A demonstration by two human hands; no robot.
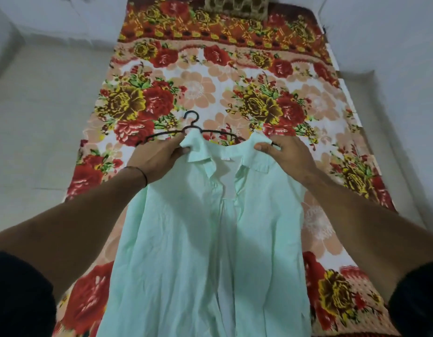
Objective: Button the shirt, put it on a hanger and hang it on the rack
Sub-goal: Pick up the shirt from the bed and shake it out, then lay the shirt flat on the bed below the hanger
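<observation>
Shirt [186, 239] front gapes unbuttoned; left hand [159, 154] and right hand [289, 154] pinch its shoulder edges, hanger [191, 127] just beyond on bedspread [235, 76].

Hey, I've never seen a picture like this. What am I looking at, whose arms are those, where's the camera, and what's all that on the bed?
There is no machine here. This is one picture from a camera worn on a person's head, looking forward and down, so the two arms coming in from the bottom are that person's own. The left hand and the right hand each pinch the shirt near its collar with fingers and thumb, holding it spread out. The shirt is pale green and its front looks open, not buttoned. Just beyond the collar is a black hanger, partly hidden by the shirt and hands; I cannot tell whether a hand touches it. Under everything is a flowered blanket on a bed, with a patterned pillow at the far end.
</observation>
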